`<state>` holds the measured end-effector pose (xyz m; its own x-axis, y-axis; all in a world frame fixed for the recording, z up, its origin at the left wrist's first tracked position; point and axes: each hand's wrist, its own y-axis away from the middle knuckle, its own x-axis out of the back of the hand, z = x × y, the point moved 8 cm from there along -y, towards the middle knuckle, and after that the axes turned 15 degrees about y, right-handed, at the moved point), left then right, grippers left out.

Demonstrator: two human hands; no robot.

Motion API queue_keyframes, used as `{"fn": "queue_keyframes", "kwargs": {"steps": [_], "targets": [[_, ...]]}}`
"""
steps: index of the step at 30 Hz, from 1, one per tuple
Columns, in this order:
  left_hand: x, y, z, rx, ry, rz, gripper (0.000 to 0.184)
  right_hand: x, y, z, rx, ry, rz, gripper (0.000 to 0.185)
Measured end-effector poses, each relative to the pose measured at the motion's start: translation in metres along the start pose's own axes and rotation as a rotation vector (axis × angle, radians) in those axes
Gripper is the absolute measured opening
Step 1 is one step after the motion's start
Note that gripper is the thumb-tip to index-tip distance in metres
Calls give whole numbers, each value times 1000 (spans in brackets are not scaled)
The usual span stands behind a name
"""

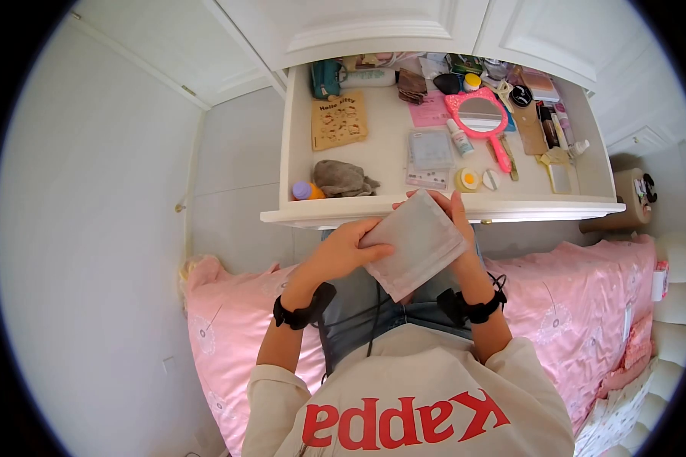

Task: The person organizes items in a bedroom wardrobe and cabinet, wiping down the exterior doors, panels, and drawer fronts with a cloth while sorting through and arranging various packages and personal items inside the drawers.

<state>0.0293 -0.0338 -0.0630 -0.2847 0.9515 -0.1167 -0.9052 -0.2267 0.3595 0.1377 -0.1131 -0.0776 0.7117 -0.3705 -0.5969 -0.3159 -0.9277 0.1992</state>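
- Case of cloudy plastic (415, 245), roughly square and flat, sits at the centre of the frame, tilted at an angle, just below the front edge of the open drawer (549, 204).
- The left hand (351, 247), left of centre, grips the case's left side, its thumb lying across the upper face.
- The right hand (463, 221), right of centre, closes round the opposite side, with some fingertips showing beyond the top edge; both hands hold the case together.
- Black bands circle both wrists, the left one (293, 314) and the right one (480, 311).
- In the drawer, straight above the hands, a clear flat box (432, 148) lies beside a small white bottle (460, 139).
- A pink hand mirror (480, 114) rests at the upper right of centre, its handle pointing down and right.
- Two small round items, one yellow-rimmed (467, 180) and one pale (491, 180), are near the drawer's front.
- Toward the drawer's left end lie a tan Hello Kitty pouch (340, 126), a bunched grey cloth (343, 179) and, touching or just beside it, an orange container with a purple lid (305, 190).
- Pink bedding (556, 312) spreads at the lower left and lower right.
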Motion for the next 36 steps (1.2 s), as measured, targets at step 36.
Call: {"fn": "queue_keyframes", "kwargs": {"steps": [36], "targets": [[-22,-74,64,308,-669,-390,36,56,-5,-58,225,1096,203,41]]}}
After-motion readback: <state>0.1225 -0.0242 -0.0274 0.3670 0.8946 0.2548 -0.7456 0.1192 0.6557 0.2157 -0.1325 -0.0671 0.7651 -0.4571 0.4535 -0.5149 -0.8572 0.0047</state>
